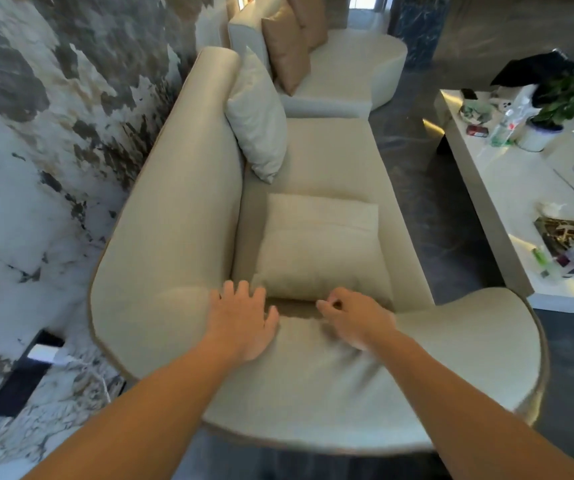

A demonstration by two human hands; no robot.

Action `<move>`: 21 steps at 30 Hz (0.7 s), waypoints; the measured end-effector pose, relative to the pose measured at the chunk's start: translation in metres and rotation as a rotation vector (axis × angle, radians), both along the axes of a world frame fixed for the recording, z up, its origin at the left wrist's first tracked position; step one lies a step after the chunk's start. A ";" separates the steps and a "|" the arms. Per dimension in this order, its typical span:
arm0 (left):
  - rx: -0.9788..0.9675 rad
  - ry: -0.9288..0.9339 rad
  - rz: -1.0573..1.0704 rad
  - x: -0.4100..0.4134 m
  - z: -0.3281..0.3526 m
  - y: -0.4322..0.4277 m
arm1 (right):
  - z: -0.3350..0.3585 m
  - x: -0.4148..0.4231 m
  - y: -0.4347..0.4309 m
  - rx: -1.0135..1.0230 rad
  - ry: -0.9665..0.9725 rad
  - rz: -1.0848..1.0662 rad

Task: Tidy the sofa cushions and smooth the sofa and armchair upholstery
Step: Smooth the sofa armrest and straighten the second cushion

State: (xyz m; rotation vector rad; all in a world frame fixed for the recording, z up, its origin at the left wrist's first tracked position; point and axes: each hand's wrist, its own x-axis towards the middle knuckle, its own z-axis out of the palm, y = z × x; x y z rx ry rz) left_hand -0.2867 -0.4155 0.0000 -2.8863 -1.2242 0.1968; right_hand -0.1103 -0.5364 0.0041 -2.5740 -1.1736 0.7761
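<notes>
Two bare hands are seen at the near armrest of the cream sofa (181,216), whose upholstery looks smooth, faintly glossy and softly rounded, with a darker piping along its outer edge. Furthest left of the sofa, a marbled wall (36,133) in white, grey and tan is shown. The left hand (242,322) is laid flat, fingers spread, palm down on the armrest top, with nothing gripped. Just beyond it, a square matte cushion (320,247) lies flat on the sofa seat, a seam running across its face. A plumper white cushion (257,119) is propped upright against the sofa backrest, further along. The right hand (354,317) is loosely curled on the armrest by the flat cushion's near edge; whether fabric is pinched cannot be told. Past the sofa's far end, tan leather-like cushions (287,50) are stood on a second cream seat. Right of the sofa, a pale glossy coffee table (507,181) is cluttered.
</notes>
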 end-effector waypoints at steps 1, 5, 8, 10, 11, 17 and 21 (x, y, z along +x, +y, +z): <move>-0.044 -0.039 0.007 0.019 -0.010 0.014 | -0.011 0.021 0.015 -0.009 0.069 -0.095; -0.093 -0.146 -0.064 0.104 -0.059 0.073 | -0.076 0.107 0.057 0.101 0.208 -0.555; -0.113 -0.179 0.021 0.155 -0.101 0.106 | -0.125 0.155 0.073 0.081 0.221 -0.845; -0.199 -0.190 0.166 0.179 -0.127 0.126 | -0.148 0.181 0.082 0.101 0.304 -0.974; -0.270 -0.165 0.228 0.187 -0.139 0.135 | -0.157 0.191 0.086 0.111 0.337 -0.999; -0.638 -0.236 0.482 0.169 -0.192 0.165 | -0.156 0.179 0.099 0.253 0.672 -1.066; -0.841 -0.548 0.710 0.153 -0.183 0.184 | -0.082 0.159 0.138 0.467 0.661 -0.834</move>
